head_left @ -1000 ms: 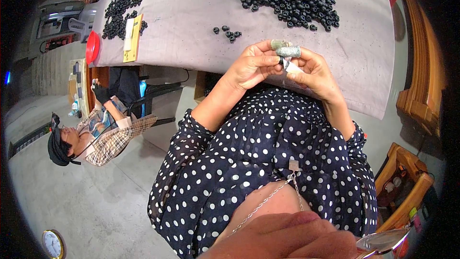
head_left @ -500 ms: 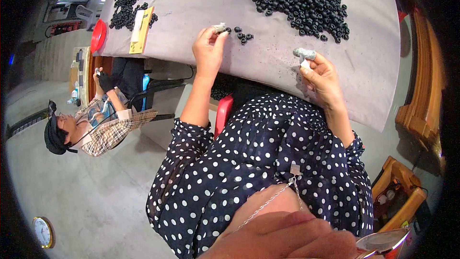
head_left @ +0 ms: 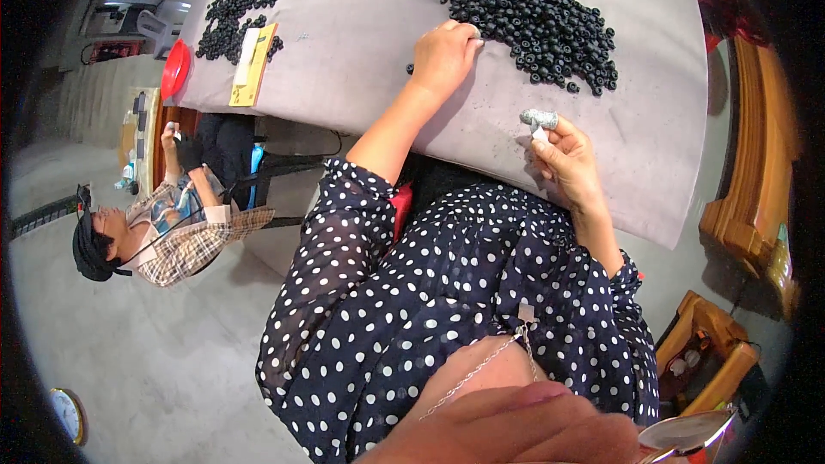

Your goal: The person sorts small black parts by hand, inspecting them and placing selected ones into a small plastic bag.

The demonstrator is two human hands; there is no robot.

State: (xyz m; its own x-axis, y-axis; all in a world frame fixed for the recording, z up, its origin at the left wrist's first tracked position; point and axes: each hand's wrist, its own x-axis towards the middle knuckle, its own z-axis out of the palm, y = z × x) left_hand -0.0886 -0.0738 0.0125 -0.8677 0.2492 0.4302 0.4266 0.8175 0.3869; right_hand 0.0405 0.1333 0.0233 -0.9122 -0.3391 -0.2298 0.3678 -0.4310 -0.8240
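A large pile of small black ring-like beads [head_left: 516, 13] covers the far middle of the table. My left hand [head_left: 445, 58] is at the pile's near-left edge, back of the hand up and fingers curled down to the cloth. A pale wrap shows at its fingertip; what lies under the fingers is hidden. One loose black bead [head_left: 410, 69] sits just left of this hand. My right hand [head_left: 569, 163] hovers over the table's near edge, pinching a small white piece [head_left: 540, 134] between thumb and forefinger. A grey wrap [head_left: 539, 117] covers the tip of that forefinger.
The table wears a pale grey cloth [head_left: 344, 60]. Another bead heap [head_left: 241, 0] lies far left, beside a yellow pad [head_left: 255, 64] and a red bowl [head_left: 175, 69]. At left sits a person [head_left: 163, 228]. Wooden furniture [head_left: 752, 180] stands at right.
My left hand has moved right and away from me to the pile's edge, over where several loose beads lay. My right hand has lowered slightly, still pinching the white piece.
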